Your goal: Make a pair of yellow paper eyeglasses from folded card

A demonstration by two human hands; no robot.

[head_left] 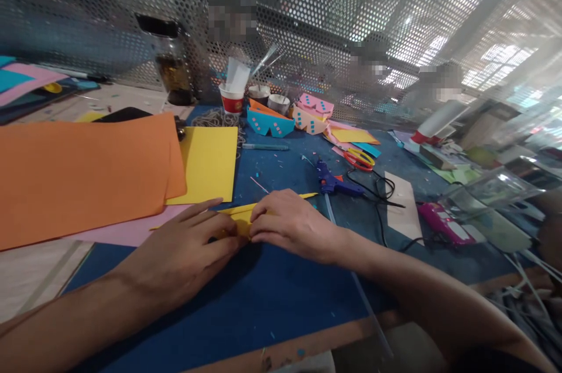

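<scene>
Both hands rest on a small piece of yellow paper lying on the blue mat. My left hand lies over its left part with fingers pressed down on the paper. My right hand has its fingers curled and pinches the paper's right part. A thin yellow strip of the same paper sticks out past my right hand toward the glue gun.
Large orange sheets, a yellow sheet and a pink sheet lie at the left. A blue glue gun with cable, scissors, paper cups, folded paper boats, a pink tool. Perforated metal screen behind.
</scene>
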